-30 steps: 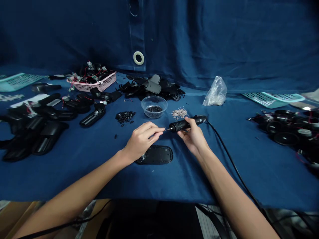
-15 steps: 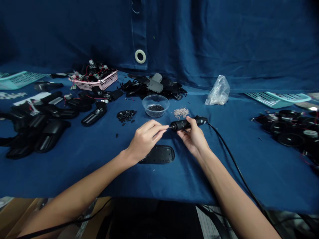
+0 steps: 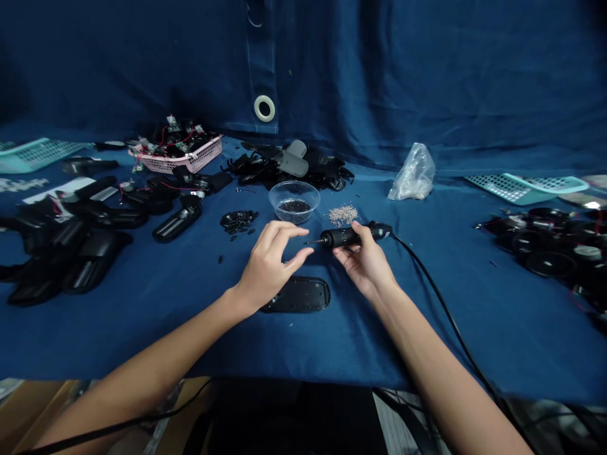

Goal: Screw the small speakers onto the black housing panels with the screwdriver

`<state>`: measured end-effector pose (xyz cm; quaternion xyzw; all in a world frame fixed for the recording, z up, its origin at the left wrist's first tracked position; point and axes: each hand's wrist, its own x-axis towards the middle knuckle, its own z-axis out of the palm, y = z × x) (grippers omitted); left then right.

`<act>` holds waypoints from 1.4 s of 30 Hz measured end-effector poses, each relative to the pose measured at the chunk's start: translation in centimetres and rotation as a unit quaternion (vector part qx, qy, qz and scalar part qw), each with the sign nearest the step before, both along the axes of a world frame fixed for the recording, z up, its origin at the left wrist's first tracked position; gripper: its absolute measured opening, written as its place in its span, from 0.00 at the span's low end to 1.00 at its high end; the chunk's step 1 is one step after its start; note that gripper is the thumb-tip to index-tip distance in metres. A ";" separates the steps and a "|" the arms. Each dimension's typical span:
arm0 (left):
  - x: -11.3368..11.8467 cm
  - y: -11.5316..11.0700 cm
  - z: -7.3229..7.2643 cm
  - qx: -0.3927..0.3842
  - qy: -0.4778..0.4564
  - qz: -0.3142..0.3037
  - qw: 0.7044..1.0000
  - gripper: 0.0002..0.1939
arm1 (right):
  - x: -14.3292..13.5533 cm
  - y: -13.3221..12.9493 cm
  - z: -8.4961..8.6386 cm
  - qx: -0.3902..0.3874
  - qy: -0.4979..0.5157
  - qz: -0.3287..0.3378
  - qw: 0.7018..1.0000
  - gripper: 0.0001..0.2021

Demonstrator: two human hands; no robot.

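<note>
My right hand [image 3: 367,259] is wrapped round a black corded electric screwdriver [image 3: 344,237], held level with its thin bit pointing left. My left hand [image 3: 270,262] is open beside the bit's tip, thumb and forefinger apart with the tip near the gap. Below the left hand lies a black oval plastic cover [image 3: 303,295], its hollow side up and its left end hidden by that hand. Beyond the hands stand a clear bowl [image 3: 294,218] of tiny dark parts and a pile of small silvery screws [image 3: 342,215]. Small black pieces [image 3: 238,221] are heaped left of the bowl.
Black plastic housings [image 3: 97,256] cover the left side, near a pink basket [image 3: 199,158] of wired parts. Dark parts [image 3: 294,163] are stacked behind the bowl. A plastic bag [image 3: 415,174], a teal basket [image 3: 531,189] and round black parts [image 3: 552,246] are at right. The screwdriver's cable [image 3: 436,291] trails right.
My left finger and thumb, pinched at the screwdriver bit before, have spread apart and drawn slightly left, baring the bit. The right hand keeps its grip on the screwdriver.
</note>
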<state>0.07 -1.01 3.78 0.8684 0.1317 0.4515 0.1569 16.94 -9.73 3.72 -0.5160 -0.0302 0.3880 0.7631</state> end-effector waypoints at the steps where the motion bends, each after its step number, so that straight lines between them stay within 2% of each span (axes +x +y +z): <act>1: -0.1 0.1 -0.1 0.000 0.000 -0.005 1.000 0.09 | 0.0 0.0 -0.1 0.001 0.001 0.000 1.000 0.10; 4: 0.0 0.2 -0.4 -0.001 0.015 -0.033 0.999 0.03 | -0.1 0.1 -0.4 0.002 0.000 -0.003 1.000 0.11; 8: 0.5 0.0 -0.2 -0.010 0.042 -0.046 0.998 0.06 | 0.2 0.2 -0.6 0.007 0.009 -0.011 1.000 0.11; 11: 0.1 0.0 0.6 -0.038 0.107 -0.046 0.992 0.10 | 0.7 -0.1 0.1 0.047 0.016 -0.051 0.997 0.09; 13: -1.0 0.3 1.1 -0.080 0.172 -0.058 0.980 0.18 | 1.0 -0.5 1.2 0.090 -0.017 -0.092 0.992 0.07; 15: -2.9 0.7 1.3 -0.120 0.228 -0.078 0.963 0.25 | 1.2 -0.9 2.5 0.134 -0.095 -0.124 0.979 0.07; 19: -6.7 1.1 0.2 -0.157 0.330 -0.114 0.924 0.36 | 0.6 -1.2 5.7 0.199 -0.254 -0.129 0.938 0.08; 21: -7.4 1.1 -0.5 -0.168 0.354 -0.123 0.912 0.37 | -0.3 -0.8 7.0 0.218 -0.292 -0.117 0.924 0.09; 24: -6.7 1.0 -1.5 -0.173 0.339 -0.119 0.917 0.35 | -2.1 0.4 8.1 0.235 -0.332 -0.094 0.909 0.07; 27: -5.0 0.8 -2.3 -0.173 0.319 -0.119 0.924 0.34 | -3.9 1.6 7.8 0.238 -0.364 -0.053 0.899 0.08; 30: -3.9 0.6 -3.0 -0.151 0.293 -0.128 0.936 0.32 | -4.8 2.4 6.7 0.219 -0.364 -0.021 0.905 0.08; 34: -3.7 0.6 -3.4 -0.137 0.282 -0.118 0.942 0.33 | -5.0 2.6 5.3 0.178 -0.342 -0.007 0.923 0.11; 42: -3.6 0.8 -3.7 -0.125 0.276 -0.121 0.945 0.33 | -5.3 3.0 4.0 0.171 -0.340 -0.004 0.925 0.10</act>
